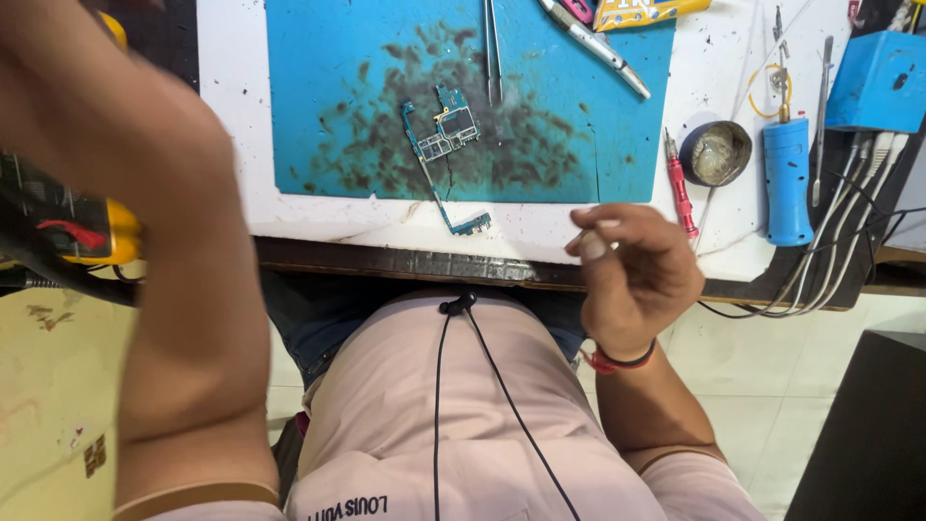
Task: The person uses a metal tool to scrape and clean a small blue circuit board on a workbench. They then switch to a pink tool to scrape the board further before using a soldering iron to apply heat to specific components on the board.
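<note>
Yellow and black plastic, the casing of a meter-like device (92,232), shows at the far left, half hidden behind the person's raised left arm (164,241). That arm reaches up and out of the frame, so the left hand itself is not visible and its grip cannot be told.

Moving right, a blue work mat (318,96) lies on the white tabletop (231,116), its middle darkened with sooty smears, which suggests it serves as the spot where hot or dirty work gets done. A phone circuit board (442,135) rests on that stained patch, its long thin tail running down past the mat's lower edge towards the person's lap. Metal tweezers (493,48) lie just above the board, close enough to be picked up quickly, and a silver-tipped tool (598,46) sits diagonally beside them.

Further right, the right hand (637,270) hovers over the tabletop's near edge, fingers curled, with thumb and forefinger pinched on what seems a tiny pale piece (590,239); what it is cannot be made out. Beyond it lie a red screwdriver (680,188), a round tin (716,152), a blue cylindrical tool (788,178) and a blue box (883,82) with cables, kept off the mat but within reach.
</note>
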